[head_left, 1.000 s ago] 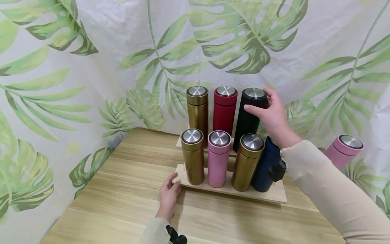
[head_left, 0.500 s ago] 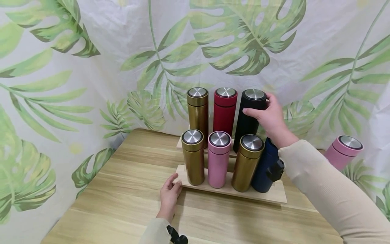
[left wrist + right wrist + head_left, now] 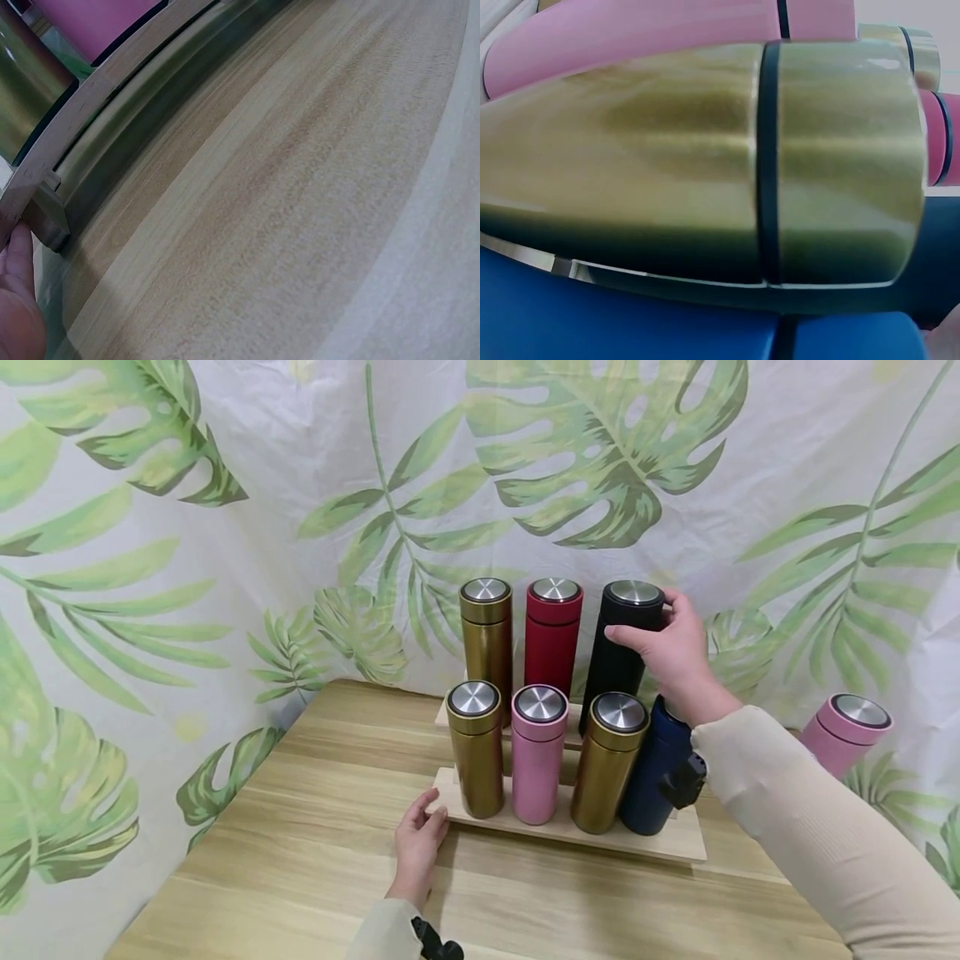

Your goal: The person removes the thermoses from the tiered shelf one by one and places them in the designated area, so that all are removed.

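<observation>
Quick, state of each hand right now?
Left hand: closed, holding the left end of the wooden rack's lower board.
Right hand: closed, holding the black bottle near its top.

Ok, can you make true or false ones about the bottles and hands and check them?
1. The right hand holds the black bottle. True.
2. The left hand touches the black bottle. False: it touches the front wooden board.
3. The red bottle is in the back row. True.
4. The blue bottle is in the back row. False: it's in the front.
5. The far-right pink bottle is partly hidden by the sleeve. True.
</observation>
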A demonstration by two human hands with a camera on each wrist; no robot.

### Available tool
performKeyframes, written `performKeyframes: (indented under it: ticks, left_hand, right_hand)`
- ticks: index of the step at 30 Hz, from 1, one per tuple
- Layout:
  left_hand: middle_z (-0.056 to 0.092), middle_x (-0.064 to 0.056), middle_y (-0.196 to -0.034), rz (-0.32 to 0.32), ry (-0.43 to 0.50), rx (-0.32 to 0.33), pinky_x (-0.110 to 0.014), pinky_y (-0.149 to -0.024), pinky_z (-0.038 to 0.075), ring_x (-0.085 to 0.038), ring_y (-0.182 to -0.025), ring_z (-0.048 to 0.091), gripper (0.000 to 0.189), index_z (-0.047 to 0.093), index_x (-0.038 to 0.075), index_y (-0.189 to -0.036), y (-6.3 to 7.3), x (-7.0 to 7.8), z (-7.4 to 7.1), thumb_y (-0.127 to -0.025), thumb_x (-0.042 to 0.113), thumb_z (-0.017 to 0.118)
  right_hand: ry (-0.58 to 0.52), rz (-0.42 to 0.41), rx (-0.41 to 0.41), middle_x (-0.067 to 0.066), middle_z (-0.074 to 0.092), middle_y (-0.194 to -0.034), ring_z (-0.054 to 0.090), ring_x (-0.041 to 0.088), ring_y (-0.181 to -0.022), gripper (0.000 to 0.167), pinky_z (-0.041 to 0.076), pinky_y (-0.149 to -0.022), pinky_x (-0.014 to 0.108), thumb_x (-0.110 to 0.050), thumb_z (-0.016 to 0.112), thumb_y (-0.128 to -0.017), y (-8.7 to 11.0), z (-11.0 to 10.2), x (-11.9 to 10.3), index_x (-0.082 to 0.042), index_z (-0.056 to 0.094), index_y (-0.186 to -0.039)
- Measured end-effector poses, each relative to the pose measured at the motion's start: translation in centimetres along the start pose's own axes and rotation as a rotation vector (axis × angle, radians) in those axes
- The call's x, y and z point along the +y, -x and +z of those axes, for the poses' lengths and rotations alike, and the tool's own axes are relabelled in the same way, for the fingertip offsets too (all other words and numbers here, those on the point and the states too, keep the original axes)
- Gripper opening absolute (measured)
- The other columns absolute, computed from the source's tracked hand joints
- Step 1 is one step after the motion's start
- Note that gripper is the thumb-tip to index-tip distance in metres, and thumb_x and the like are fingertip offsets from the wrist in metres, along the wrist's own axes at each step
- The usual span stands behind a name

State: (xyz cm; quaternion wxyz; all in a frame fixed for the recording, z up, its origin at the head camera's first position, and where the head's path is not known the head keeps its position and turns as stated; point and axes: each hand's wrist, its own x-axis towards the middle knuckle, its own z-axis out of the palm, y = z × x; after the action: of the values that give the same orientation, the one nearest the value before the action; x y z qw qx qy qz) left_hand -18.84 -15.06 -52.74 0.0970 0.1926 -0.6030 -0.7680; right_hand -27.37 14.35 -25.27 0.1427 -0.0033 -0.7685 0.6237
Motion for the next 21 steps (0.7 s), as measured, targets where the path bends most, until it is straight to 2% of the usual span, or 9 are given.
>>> performKeyframes:
  ticks: [7,13,21]
  left_hand:
    - [0.047,0.002,-0.088,-0.003,0.004,-0.001,-0.019,-0.081,0.052,-0.007,-0.087,0.054,0.041,0.050,0.000,-0.129,0.10,0.08,-0.02,-0.089,0.001,0.057]
    - [0.047,0.002,-0.089,-0.003,0.009,0.002,-0.020,-0.081,0.051,-0.006,-0.087,0.054,0.040,0.050,0.000,-0.129,0.03,0.00,-0.03,-0.089,0.001,0.057]
    - [0.047,0.002,-0.092,-0.007,0.004,0.000,-0.020,-0.083,0.051,-0.004,-0.087,0.055,0.040,0.050,0.001,-0.130,-0.01,-0.04,-0.11,-0.090,0.002,0.056]
  right_hand:
    - [-0.086,-0.013,0.030,-0.003,0.050,-0.105,0.049,0.011,-0.096,0.066,0.046,-0.082,0.024,-0.009,0.075,-0.073,-0.18,-0.35,-0.40,-0.012,0.040,-0.128]
    - [-0.227,-0.073,0.081,-0.001,0.052,-0.104,0.050,0.012,-0.095,0.059,0.046,-0.078,0.021,-0.001,0.075,-0.070,-0.22,-0.34,-0.58,-0.014,0.045,-0.119]
    - [-0.315,-0.122,0.150,-0.002,0.052,-0.100,0.050,0.011,-0.091,0.054,0.046,-0.074,0.019,0.000,0.075,-0.068,-0.10,-0.68,-0.77,-0.016,0.050,-0.113]
